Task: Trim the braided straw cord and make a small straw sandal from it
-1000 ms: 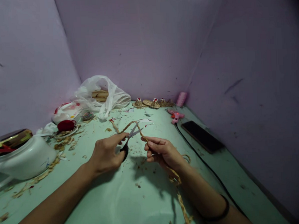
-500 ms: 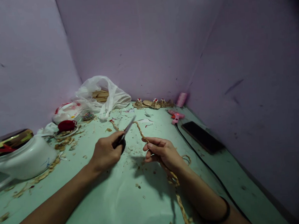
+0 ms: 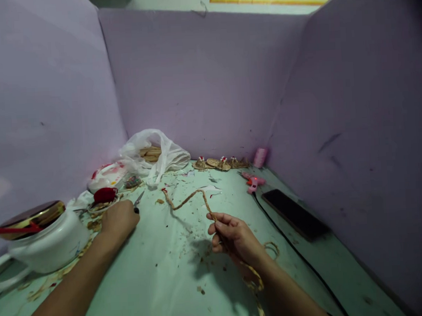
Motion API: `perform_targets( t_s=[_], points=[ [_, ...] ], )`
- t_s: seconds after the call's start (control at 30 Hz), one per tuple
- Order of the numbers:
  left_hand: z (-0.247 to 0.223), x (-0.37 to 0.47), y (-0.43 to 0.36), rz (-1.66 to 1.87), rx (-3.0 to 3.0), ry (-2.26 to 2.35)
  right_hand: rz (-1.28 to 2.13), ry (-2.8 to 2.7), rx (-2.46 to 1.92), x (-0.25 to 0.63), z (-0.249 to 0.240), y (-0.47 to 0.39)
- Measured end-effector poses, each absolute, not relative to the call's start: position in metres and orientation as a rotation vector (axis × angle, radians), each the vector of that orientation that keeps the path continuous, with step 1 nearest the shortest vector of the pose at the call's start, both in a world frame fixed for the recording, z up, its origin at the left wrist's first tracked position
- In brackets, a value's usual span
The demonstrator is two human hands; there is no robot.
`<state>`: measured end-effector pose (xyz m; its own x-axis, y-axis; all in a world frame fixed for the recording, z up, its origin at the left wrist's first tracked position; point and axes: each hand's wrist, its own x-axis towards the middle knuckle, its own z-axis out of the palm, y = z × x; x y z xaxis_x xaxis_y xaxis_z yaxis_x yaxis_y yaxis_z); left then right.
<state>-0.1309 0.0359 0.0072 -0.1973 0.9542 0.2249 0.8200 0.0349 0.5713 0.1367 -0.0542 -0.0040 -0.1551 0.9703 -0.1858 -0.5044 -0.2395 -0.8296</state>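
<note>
My left hand (image 3: pixel 120 220) is closed round the dark handles of a pair of scissors (image 3: pixel 138 201), low over the table beside the red pincushion-like object (image 3: pixel 105 195). The short blades point away and to the right. My right hand (image 3: pixel 232 232) pinches a braided straw cord (image 3: pixel 188 198) between thumb and fingers. From the fingertips the cord bends up and left to a red-tipped end on the table. Its other part hangs in loops below my right wrist.
A white pot (image 3: pixel 53 244) with a gold-rimmed lid stands at the left. Behind are a plastic bag (image 3: pixel 163 153) and small straw hats (image 3: pixel 222 163). A pink glue gun (image 3: pixel 255 181), its cable and a black phone (image 3: pixel 294 213) lie right. Purple panels enclose the table.
My left hand has moved left with the scissors, away from the cord. The cord's far stretch now shows fully. The view has tilted up, showing a framed picture above the panel.
</note>
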Motion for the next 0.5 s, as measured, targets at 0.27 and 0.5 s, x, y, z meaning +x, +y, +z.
perform_targets(
  t_s=[0.27, 0.5],
  points=[
    [-0.006, -0.021, 0.005, 0.726, 1.414, 1.286, 1.706, -0.753, -0.794, 0.135, -0.011, -0.052],
    [0.027, -0.022, 0.059, 1.088, 0.995, 0.913, 1.727, -0.684, -0.825, 0.133, -0.015, -0.048]
  ],
)
